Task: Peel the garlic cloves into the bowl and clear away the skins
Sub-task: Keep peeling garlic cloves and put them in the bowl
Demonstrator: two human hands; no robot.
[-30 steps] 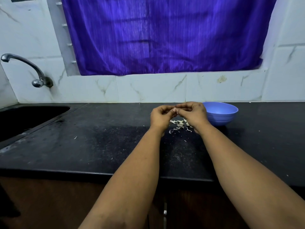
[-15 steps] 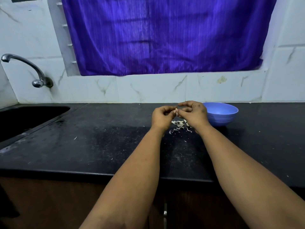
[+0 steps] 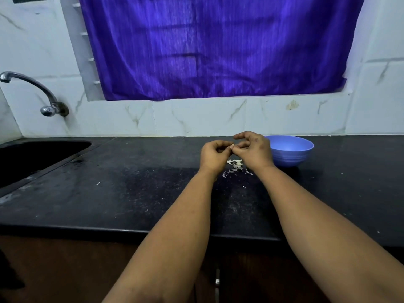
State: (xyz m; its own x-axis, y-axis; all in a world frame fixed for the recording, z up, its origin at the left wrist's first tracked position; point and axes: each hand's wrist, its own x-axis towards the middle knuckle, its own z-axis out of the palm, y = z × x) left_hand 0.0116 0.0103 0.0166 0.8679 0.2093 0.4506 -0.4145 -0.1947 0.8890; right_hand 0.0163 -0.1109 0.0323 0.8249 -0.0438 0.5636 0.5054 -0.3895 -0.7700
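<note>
Left hand and right hand meet above the tabletop, curled fingers of both pinching one small pale garlic clove between them. Right index lifted, arched over the clove. Directly below: loose heap of whitish papery skins on the black stone. Round blue plastic bowl just right of the right hand; contents cannot be seen. Stray skin flecks scattered leftward. Dark sink and chrome tap far left.
</note>
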